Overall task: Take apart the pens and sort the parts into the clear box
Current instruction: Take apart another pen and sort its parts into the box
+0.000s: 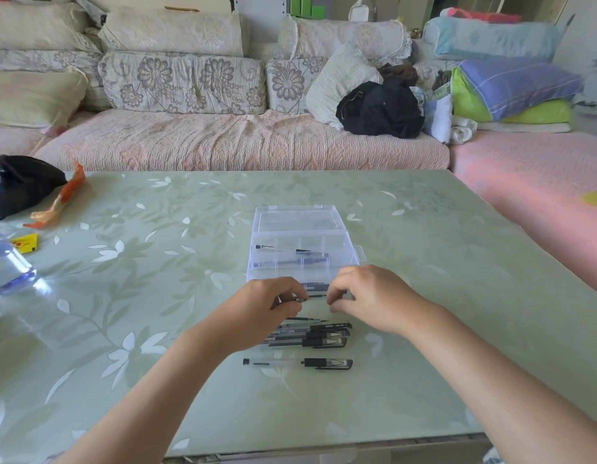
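Observation:
A clear box (352, 256) lies open on the table, its lid folded back, with a few pen parts (290, 250) in its long compartments. Just in front of it, my left hand (273, 306) and my right hand (367, 296) pinch the two ends of a thin pen piece (315, 297) held level between them. Under my hands lies a bunch of several black-capped pens (323, 336). One more whole pen (298, 363) lies alone nearer to me.
A black bag (15, 182) and an orange wrapper (61, 199) sit at the table's far left, with a clear water bottle (9, 266) and a yellow card (24, 243) by the left edge. A sofa with cushions and clothes runs behind the green floral table (441, 262).

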Demonstrator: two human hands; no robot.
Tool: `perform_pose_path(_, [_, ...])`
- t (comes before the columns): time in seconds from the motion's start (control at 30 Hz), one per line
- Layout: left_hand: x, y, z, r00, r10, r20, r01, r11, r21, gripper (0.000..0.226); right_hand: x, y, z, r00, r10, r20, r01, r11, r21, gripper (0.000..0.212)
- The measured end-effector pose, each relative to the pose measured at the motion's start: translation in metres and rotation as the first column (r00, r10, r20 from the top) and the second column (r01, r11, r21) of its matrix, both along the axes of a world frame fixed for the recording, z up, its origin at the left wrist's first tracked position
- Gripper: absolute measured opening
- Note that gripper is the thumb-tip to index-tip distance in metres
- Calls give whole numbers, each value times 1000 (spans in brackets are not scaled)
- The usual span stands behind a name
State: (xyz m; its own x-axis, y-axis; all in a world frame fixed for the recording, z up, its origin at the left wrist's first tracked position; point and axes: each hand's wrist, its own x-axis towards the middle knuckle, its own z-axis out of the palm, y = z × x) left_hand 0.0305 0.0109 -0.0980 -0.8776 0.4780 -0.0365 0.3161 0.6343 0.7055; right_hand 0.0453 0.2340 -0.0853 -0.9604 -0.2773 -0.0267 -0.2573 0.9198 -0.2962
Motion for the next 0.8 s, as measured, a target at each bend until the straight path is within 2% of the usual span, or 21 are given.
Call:
perform_pose_path(0.1, [1, 0, 2, 1000, -2, 3, 2, 1000, 14, 15, 2, -6, 6, 997, -63, -51, 55, 988, -146, 3])
perform_pose_path(0.33, [-1, -1, 2, 1000, -3, -4, 3, 999, 34, 15, 4, -19, 7, 997, -58, -54, 38, 951, -308, 8])
perform_pose_path(0.63, [-1, -1, 1, 999, -29, -45, 31, 998, 56, 7, 4, -28, 3, 998, -48, -46, 27, 924, -381, 10])
perform_pose_path(0.8, [-4, -3, 1, 997, -10, -73, 13, 999, 37, 12, 5, -30, 3, 997, -67, -40, 45, 914, -402, 11])
